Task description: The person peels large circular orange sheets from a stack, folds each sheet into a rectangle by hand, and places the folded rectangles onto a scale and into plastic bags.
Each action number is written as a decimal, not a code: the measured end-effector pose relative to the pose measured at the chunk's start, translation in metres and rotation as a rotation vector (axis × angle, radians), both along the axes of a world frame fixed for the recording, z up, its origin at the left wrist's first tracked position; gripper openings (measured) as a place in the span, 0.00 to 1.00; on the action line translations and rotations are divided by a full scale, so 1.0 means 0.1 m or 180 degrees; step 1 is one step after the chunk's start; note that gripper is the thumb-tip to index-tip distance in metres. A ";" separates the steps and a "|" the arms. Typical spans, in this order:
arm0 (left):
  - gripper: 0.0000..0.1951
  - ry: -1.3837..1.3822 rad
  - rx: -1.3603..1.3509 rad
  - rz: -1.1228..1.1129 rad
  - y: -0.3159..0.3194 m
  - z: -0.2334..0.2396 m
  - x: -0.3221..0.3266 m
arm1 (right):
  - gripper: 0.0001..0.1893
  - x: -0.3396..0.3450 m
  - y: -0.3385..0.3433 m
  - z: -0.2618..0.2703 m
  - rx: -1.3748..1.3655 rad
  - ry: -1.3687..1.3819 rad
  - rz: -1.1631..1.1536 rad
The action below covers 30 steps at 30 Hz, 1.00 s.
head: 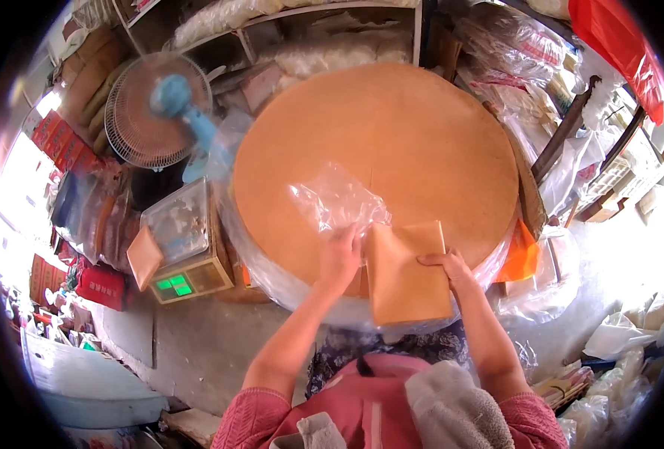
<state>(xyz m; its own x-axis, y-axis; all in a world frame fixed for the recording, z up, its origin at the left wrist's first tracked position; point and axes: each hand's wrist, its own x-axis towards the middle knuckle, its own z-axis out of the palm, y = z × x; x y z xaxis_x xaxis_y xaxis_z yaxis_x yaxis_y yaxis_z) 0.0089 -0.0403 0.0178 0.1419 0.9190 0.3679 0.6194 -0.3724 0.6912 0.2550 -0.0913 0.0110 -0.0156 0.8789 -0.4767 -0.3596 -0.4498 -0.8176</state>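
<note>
My left hand (340, 255) grips the near edge of a clear plastic bag (337, 199), which lies crumpled over a round table topped with brown board (376, 129). Beside it, my right hand (447, 266) holds a flat tan packet or folded sheet (407, 275) by its right edge, thumb on top and fingers hidden beneath. The packet's upper left corner meets the bag near my left fingers; whether it is inside the bag's mouth I cannot tell. Clear plastic wrap hangs around the table's near rim.
Left of the table stand a blue fan (172, 98) and a digital scale (189, 280) with a clear tray (177, 219) and a tan packet (145, 258) on top. An orange bag (517, 255) hangs at the right rim. Shelves with plastic-wrapped goods (337, 53) stand behind.
</note>
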 end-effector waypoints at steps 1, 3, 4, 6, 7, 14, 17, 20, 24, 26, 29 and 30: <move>0.14 0.0455 0.0386 0.0003 -0.03 0.07 0.02 | 0.21 -0.01 -0.01 0.02 -0.0009 -0.0001 -0.0011; 0.13 0.0718 0.0990 0.0123 -0.02 0.22 0.12 | 0.21 -0.05 -0.02 0.11 0.0081 0.0015 -0.0095; 0.12 0.0976 0.1603 0.0260 -0.01 0.26 0.18 | 0.21 -0.06 -0.02 0.10 0.0084 0.0009 -0.0115; 0.11 0.0902 0.1378 0.0000 -0.01 0.23 0.26 | 0.23 -0.11 -0.02 0.11 0.0108 -0.0060 -0.0158; 0.10 0.0840 0.1146 -0.0237 0.00 0.21 0.29 | 0.23 -0.17 -0.03 0.16 0.0105 -0.0062 -0.0165; 0.11 -0.0394 -0.0132 -0.0365 0.19 -0.03 0.10 | 0.31 -0.46 0.21 0.32 0.1751 -0.3450 0.0616; 0.11 -0.0834 -0.1267 -0.0591 0.37 0.09 -0.14 | 0.30 -0.63 0.40 0.29 0.1810 -0.3862 0.1157; 0.10 -0.0580 -0.0896 -0.0860 0.52 0.19 -0.22 | 0.28 -0.70 0.49 0.36 0.1918 -0.3946 0.1443; 0.06 0.0914 0.0599 -0.1224 0.42 0.56 -0.14 | 0.23 -0.72 0.62 0.31 0.1803 -0.4216 0.1690; 0.10 0.1540 0.0888 -0.1135 0.30 0.52 -0.05 | 0.21 -0.69 0.64 0.31 0.1830 -0.4118 0.1612; 0.21 0.2308 0.1479 -0.1005 0.01 0.51 0.08 | 0.18 -0.67 0.68 0.29 0.1699 -0.3931 0.1547; 0.19 0.2517 0.1575 -0.0927 -0.05 0.52 0.11 | 0.18 -0.67 0.68 0.30 0.1611 -0.3908 0.1555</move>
